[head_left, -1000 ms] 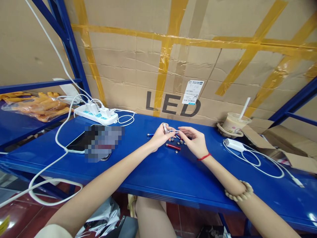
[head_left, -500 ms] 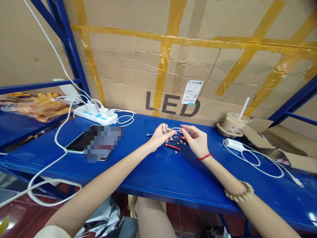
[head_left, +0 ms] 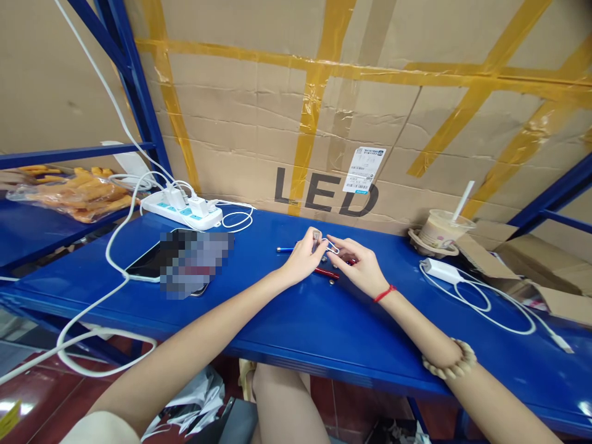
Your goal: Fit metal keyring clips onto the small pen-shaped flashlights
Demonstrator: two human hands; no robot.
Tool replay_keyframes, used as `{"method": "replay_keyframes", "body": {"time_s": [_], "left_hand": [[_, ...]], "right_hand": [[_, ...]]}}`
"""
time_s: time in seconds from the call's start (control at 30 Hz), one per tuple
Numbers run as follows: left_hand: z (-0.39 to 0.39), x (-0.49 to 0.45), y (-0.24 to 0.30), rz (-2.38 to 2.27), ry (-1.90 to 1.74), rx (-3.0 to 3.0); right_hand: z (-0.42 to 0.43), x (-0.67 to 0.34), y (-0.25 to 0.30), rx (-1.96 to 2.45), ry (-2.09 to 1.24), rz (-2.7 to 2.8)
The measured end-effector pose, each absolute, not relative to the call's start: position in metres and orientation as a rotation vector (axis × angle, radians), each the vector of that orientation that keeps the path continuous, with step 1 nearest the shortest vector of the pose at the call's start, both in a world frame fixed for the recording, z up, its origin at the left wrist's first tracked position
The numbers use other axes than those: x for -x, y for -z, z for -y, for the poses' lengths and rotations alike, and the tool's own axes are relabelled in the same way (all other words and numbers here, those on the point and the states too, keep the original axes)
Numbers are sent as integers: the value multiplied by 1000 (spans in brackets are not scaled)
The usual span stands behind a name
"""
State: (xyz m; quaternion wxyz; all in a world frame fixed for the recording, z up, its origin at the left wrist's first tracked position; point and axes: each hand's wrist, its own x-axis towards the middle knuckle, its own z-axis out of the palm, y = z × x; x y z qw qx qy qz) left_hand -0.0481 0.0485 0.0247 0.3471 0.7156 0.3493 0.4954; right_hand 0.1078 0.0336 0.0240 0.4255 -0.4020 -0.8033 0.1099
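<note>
My left hand (head_left: 301,259) is closed around a small silver metal tube (head_left: 316,235), whose end shows above the fingers. Between the fingertips of my right hand (head_left: 361,266) is a thin, pale metal loop (head_left: 333,248), shaped like a clip. The two hands are close together, with the loop right beside the tube; whether the two are joined I cannot tell. A blue tube (head_left: 285,250) lies on the table just left of my left hand. Under the hands lies a red tube (head_left: 329,274), partly covered, with several small round metal pieces (head_left: 332,282) around it.
On the blue table (head_left: 296,320), a white power strip (head_left: 182,211) and phones (head_left: 147,262) stand left. At right are a drink cup (head_left: 441,229), a white adapter with cable (head_left: 441,270) and an open cardboard box (head_left: 539,265). A large carton (head_left: 240,135) stands behind.
My right hand has moved in toward my left, bringing the loop lower and nearer the silver tube. The tube has turned in my left hand, and the red tube is more covered.
</note>
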Motion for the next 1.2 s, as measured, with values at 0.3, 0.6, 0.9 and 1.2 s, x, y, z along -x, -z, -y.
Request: {"method": "replay_keyframes", "body": {"time_s": [0.3, 0.6, 0.9, 1.2], "left_hand": [[-49, 47, -22, -907, -1253, -1809], [-51, 49, -22, -900, -1193, -1827], [-49, 48, -19, -795, -1150, -1873], [-49, 47, -20, -887, -1134, -1864]], "right_hand": [[-40, -116, -24, 989, 30, 2085], [-42, -116, -21, 1026, -67, 2136], [-38, -116, -25, 1074, -205, 2216], [-38, -116, -25, 1073, -144, 2284]]}}
